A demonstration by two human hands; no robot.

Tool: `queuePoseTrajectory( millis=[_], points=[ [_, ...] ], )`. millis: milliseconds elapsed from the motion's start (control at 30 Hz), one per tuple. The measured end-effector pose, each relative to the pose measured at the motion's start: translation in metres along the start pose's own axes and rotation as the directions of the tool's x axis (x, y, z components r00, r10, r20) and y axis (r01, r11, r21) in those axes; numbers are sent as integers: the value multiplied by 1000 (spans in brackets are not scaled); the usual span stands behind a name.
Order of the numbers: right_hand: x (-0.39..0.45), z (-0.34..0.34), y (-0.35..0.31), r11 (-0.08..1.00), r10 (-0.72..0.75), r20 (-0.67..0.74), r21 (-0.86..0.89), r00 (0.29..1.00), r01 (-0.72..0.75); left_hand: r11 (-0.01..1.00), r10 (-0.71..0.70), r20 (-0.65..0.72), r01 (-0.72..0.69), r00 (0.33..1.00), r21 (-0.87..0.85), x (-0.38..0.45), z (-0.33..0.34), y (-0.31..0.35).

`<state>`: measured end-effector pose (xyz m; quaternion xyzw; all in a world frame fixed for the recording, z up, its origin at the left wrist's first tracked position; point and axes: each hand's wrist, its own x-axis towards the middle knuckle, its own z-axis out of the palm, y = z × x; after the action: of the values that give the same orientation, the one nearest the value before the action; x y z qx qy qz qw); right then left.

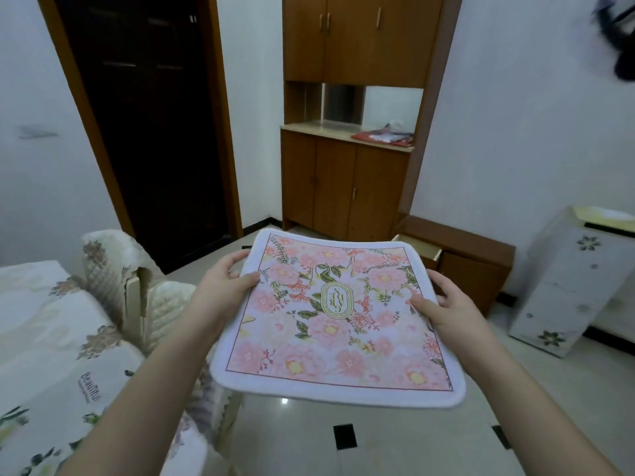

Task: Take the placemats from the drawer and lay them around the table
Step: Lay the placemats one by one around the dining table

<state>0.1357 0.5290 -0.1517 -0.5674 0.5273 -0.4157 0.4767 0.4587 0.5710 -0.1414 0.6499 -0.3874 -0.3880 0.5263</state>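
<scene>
A square placemat with pink flowers, green leaves and a white border is held flat in the air in front of me. My left hand grips its left edge, thumb on top. My right hand grips its right edge the same way. Behind the mat, a drawer of a low wooden cabinet stands pulled open; the mat hides most of it. No table is in view.
A sofa with a floral quilted cover fills the left. A tall wooden cupboard stands straight ahead, a dark door to its left. A white floral-patterned chest sits at right. Glossy tiled floor lies below.
</scene>
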Motion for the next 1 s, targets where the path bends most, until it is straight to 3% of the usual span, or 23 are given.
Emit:
queuePoseTrajectory(
  millis=[433, 1000],
  points=[
    [147, -37, -55, 994, -40, 30, 103, 999, 37, 994, 111, 38, -110, 993, -23, 129, 57, 87],
    [391, -75, -105, 972, -143, 277, 221, 950, 82, 986, 165, -169, -158, 972, 57, 273, 131, 163]
  ],
)
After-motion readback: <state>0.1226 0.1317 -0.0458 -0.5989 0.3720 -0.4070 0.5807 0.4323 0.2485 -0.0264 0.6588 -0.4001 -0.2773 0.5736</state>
